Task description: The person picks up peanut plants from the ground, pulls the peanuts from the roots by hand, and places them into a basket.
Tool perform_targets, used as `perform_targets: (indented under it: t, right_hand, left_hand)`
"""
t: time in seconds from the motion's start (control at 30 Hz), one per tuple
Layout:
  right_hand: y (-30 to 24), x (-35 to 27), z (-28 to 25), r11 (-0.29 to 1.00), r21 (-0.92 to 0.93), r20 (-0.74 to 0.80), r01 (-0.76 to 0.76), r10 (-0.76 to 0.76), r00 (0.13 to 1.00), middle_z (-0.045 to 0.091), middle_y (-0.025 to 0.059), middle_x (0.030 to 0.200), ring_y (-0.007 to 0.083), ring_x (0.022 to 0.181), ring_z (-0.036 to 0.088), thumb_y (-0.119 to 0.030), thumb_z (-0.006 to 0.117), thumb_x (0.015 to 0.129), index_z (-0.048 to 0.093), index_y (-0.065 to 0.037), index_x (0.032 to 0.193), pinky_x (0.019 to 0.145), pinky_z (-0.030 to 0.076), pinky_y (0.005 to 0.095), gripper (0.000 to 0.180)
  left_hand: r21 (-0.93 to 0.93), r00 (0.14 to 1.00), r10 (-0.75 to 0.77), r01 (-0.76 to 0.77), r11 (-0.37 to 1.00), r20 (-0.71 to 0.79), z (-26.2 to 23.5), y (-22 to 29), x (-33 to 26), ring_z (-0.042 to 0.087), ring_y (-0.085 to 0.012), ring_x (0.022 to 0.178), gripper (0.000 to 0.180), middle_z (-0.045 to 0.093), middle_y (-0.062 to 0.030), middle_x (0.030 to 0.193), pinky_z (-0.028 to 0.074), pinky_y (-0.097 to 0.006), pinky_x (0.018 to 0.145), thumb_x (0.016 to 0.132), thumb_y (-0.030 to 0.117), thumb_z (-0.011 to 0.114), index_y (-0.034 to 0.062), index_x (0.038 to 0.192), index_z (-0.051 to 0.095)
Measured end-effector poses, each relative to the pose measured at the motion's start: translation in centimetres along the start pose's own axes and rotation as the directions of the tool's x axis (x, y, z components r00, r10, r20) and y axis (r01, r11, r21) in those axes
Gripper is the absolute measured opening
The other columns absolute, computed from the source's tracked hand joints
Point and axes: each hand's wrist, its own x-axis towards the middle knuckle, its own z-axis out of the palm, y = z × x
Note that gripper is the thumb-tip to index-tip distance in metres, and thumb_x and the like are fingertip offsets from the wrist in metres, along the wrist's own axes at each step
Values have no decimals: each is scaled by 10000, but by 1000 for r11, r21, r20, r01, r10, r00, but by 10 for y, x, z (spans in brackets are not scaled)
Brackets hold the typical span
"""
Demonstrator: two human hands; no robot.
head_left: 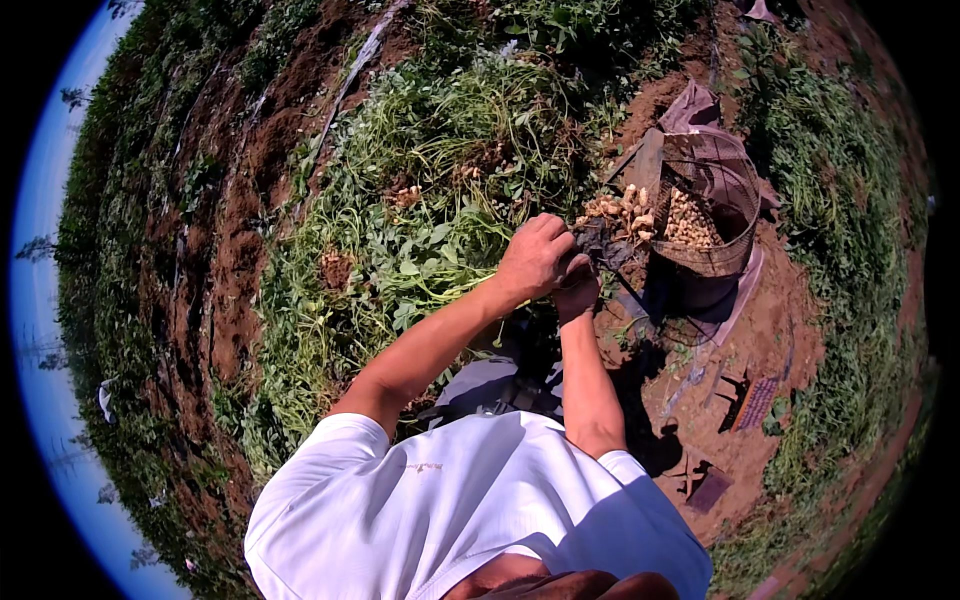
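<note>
My left hand (538, 255) is closed round the stems of a peanut plant (455, 245), whose leafy tops spread to the left. Just below and right of it, my right hand (577, 290) is closed too, pressed against the same bunch. Beyond my fists, a cluster of pale peanuts (628, 208) shows at the root end, by the rim of a round wire mesh basket (738, 240). Picked peanuts (692, 220) lie inside that basket. My fingertips are largely hidden, and a dark patch (605, 245) beside the hands cannot be made out.
Pulled peanut plants (470, 110) are heaped ahead and to the left. A purplish cloth or sack (700, 108) drapes around the basket. On the brown soil at right lie a reddish crate-like piece (757, 403) and a small dark flat object (710, 490). Green rows (840, 200) border the right.
</note>
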Motion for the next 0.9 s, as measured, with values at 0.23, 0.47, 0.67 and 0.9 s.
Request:
perform_targets:
  t: [0.23, 0.47, 0.67, 0.9]
  right_hand:
    - [18, 15, 11, 945, -287, -78, 157, -187, 979, 637, 130, 1210, 308, 1106, 606, -173, 510, 886, 581, 4, 1225, 991, 487, 442, 389]
    - [-15, -12, 17, 583, -812, -254, 5, -363, 896, 632, 115, 1173, 230, 1130, 579, -107, 627, 912, 476, 10, 1329, 1023, 437, 388, 459]
    - [-68, -83, -25, 624, -778, -260, 71, -423, 868, 651, 90, 1118, 203, 1045, 644, -128, 582, 926, 514, -47, 1341, 921, 488, 337, 428]
    - [-30, -60, -43, 507, -848, -64, 152, -384, 921, 642, 91, 1156, 175, 1054, 615, -58, 570, 901, 579, -11, 1259, 910, 481, 309, 361]
  left_hand:
    - [-204, 561, -320, 680, 704, 763, 24, -41, -18, 555, -318, 1228, 1145, 548, -231, 1348, 428, -364, 1034, 708, 504, 830, -1, 1524, 205]
    - [154, 617, -506, 532, 833, 603, 41, -74, -30, 680, -375, 817, 655, 694, -223, 894, 539, -445, 763, 748, 312, 765, 12, 1271, 508]
    - [-44, 486, -508, 752, 658, 711, 54, -108, -13, 576, -158, 643, 253, 628, -39, 719, 457, -343, 604, 752, 165, 710, 4, 936, 647]
    - [-201, 371, -115, 708, 676, 921, 59, -137, 36, 638, -232, 1059, 722, 688, -147, 1121, 474, -365, 948, 829, 369, 727, -40, 1353, 446]
